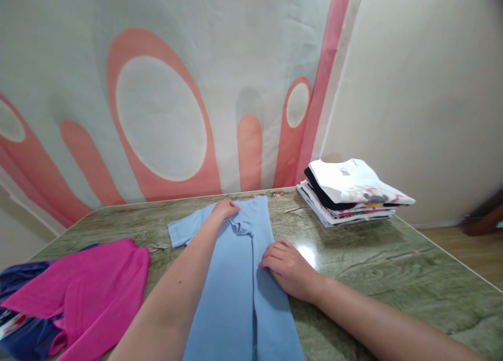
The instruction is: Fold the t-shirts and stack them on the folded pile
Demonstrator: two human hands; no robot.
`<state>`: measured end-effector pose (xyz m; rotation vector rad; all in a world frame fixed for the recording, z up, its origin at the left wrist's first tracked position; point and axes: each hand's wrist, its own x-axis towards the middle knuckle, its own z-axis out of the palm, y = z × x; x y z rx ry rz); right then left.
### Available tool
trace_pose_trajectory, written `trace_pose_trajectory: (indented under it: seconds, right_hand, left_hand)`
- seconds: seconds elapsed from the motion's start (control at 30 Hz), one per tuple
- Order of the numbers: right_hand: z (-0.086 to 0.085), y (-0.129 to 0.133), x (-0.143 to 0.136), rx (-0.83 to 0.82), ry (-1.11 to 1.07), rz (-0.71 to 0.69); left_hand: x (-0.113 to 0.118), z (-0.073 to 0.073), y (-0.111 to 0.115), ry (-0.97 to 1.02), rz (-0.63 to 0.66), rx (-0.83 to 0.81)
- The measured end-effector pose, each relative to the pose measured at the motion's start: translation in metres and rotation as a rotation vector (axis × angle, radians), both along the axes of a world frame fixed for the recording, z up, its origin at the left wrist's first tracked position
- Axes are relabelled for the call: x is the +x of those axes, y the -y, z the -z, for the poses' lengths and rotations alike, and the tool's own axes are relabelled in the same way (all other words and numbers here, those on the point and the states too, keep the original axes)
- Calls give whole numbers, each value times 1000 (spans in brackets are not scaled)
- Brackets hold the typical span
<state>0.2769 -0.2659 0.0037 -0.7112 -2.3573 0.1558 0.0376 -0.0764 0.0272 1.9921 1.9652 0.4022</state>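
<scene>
A light blue short-sleeved T-shirt (231, 293) lies lengthwise on the table, its right side folded inward over the body. One sleeve sticks out to the left at the far end. My left hand (227, 209) reaches to the collar area, its fingers closed on the cloth, partly hidden by the hand itself. Lower down, my right hand (286, 268) rests on the folded right side, fingers loosely bent with their tips touching the fabric. Between the hands, the folded strip's inner edge runs down toward me, with bunched cloth near the neckline.
Left of the shirt lies a loose pile with a magenta garment (106, 282) over dark blue clothing (27, 335). A stack of folded shirts, a white one (346, 180) on top, stands at the back right of the wood-patterned table (377, 277). A printed backdrop (223, 62) hangs behind.
</scene>
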Motion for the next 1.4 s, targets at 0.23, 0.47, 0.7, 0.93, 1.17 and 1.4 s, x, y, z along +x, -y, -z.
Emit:
trace_pose_trajectory:
  seconds: [0.23,0.47,0.7,0.93,1.17,1.4]
  right_hand:
    - [-17,22,-7,-80,122,-247]
    - [-42,46,-14,-144,380,-392]
    - [-36,46,-13,-237,425,-364]
    - [-23,45,-10,-190,394,-432]
    - [-23,43,-14,-198,295,-465]
    - [-26,44,-15,-192,289,-471]
  left_hand:
    - [-5,20,8,94,55,119]
    - [0,21,7,272,147,191]
    - [4,9,10,483,243,172]
    - [-9,10,10,642,112,66]
    - [-6,19,9,640,-3,89]
    - [-8,23,7,618,14,54]
